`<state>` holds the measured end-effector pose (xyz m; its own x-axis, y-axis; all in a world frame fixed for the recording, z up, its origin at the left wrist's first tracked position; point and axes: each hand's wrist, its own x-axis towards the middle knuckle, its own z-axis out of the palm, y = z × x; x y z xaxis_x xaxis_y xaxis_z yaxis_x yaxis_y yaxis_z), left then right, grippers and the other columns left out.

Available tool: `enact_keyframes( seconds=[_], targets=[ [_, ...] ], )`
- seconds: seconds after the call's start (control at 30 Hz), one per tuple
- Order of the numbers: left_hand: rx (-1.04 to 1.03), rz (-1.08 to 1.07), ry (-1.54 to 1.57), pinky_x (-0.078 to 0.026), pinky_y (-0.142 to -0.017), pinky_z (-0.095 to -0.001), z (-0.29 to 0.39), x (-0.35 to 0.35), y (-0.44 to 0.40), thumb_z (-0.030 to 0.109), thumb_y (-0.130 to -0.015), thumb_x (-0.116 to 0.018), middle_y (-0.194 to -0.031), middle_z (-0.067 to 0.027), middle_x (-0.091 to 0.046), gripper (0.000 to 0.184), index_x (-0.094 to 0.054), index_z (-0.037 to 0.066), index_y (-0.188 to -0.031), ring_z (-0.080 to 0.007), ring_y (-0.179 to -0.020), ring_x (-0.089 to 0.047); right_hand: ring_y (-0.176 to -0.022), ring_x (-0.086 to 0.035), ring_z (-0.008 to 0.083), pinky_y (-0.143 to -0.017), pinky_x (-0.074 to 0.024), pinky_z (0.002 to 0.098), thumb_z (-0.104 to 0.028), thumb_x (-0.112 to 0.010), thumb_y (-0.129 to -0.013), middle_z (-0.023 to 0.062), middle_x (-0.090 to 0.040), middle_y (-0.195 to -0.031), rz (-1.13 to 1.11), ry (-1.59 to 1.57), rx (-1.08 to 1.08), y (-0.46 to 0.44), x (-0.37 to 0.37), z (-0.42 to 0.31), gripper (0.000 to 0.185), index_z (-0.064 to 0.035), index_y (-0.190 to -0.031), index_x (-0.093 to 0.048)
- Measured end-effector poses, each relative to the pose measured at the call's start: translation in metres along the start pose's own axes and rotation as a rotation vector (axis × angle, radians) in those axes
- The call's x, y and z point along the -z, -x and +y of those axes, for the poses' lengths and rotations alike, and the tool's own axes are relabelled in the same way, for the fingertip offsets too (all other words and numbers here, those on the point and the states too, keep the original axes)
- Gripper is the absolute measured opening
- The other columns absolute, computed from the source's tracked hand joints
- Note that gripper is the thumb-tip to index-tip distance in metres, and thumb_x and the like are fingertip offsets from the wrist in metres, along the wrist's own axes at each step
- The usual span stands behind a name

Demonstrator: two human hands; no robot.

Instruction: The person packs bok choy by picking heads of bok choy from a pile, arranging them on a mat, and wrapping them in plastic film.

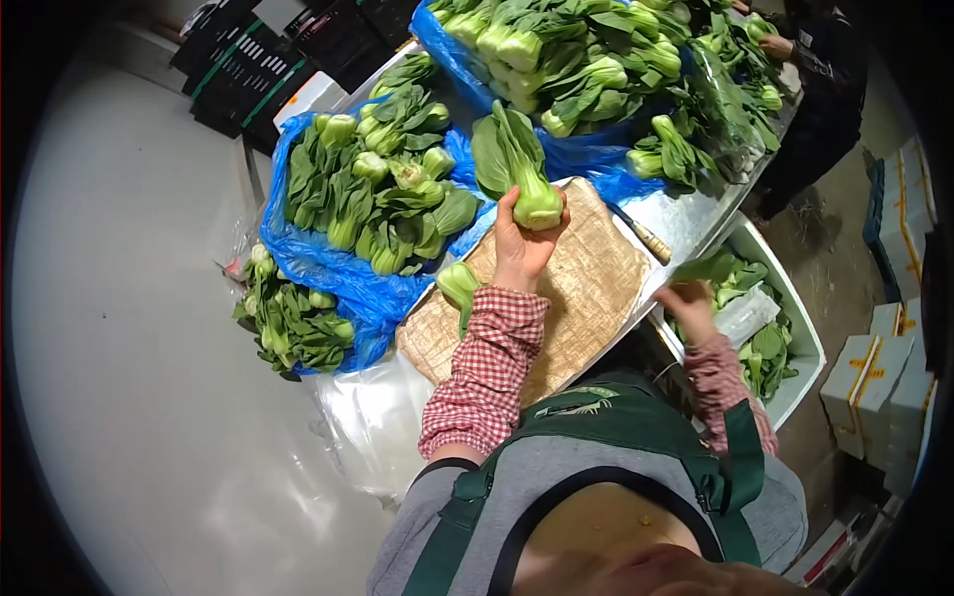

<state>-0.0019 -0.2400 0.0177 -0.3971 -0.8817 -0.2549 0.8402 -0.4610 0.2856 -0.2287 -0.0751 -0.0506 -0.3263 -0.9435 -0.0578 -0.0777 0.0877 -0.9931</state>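
My left hand (527,238) is wrapped around the white base of a bok choy (519,169), its green leaves pointing away from me. Below it lies a tan, cloth-like board (606,268), where a loose bok choy piece (459,286) rests by my left sleeve. A knife (648,236) with a wooden handle sits at the board's right edge. My right hand (691,306) hovers over the near edge of a white bin (807,343); its fingers look spread, slightly blurred. Under and beside that hand are loose leaves (760,348) in the bin.
Blue plastic sheeting (388,293) holds heaped bok choy (373,194) on the left, with a larger pile (566,60) at the back. Another person's hand (777,47) touches greens at the far right. Foam boxes (865,382) stand on the right; black crates (243,79) are stacked back left.
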Motion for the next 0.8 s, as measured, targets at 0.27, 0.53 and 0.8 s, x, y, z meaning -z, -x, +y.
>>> enact_keyframes(
  seconds=[0.27, 0.53, 0.8],
  targets=[
    [0.136, 0.147, -0.076, -0.046, -0.076, -0.0419, -0.039, -0.015, 0.009, 0.036, -0.077, -0.059, -0.099, -0.0161, -0.053, 0.046, -0.046, 0.002, -0.106, -0.0309, -0.091, -0.053, -0.072, -0.057, 0.0282, -0.062, -0.0464, 0.0331, -0.021, -0.065, -0.074, 0.0136, -0.058, -0.082, 0.064, 0.747, 0.280, -0.016, 0.060, -0.040, 0.033, -0.0008, -0.096, -0.052],
    [0.222, 0.231, -0.163, -0.047, -0.066, -0.0313, -0.074, 0.009, 0.003, 0.034, -0.086, -0.050, -0.088, -0.0094, -0.057, 0.036, -0.047, 0.005, -0.109, -0.0198, -0.082, -0.056, -0.061, -0.057, 0.0225, -0.051, -0.0454, 0.0326, -0.040, -0.056, -0.078, 0.0088, -0.053, -0.067, -0.239, 1.152, 0.751, -0.065, -0.060, -0.107, 0.035, -0.0061, -0.075, -0.046],
    [0.073, 0.404, -0.217, -0.047, -0.068, -0.0303, -0.098, -0.004, 0.009, 0.029, -0.088, -0.048, -0.090, -0.0105, -0.059, 0.035, -0.046, 0.003, -0.111, -0.0182, -0.079, -0.057, -0.052, -0.057, 0.0223, -0.043, -0.0430, 0.0311, -0.023, -0.055, -0.079, 0.0052, -0.054, -0.063, -0.352, 0.852, 1.096, -0.057, -0.056, -0.070, 0.016, -0.0090, -0.077, -0.047]
  ],
)
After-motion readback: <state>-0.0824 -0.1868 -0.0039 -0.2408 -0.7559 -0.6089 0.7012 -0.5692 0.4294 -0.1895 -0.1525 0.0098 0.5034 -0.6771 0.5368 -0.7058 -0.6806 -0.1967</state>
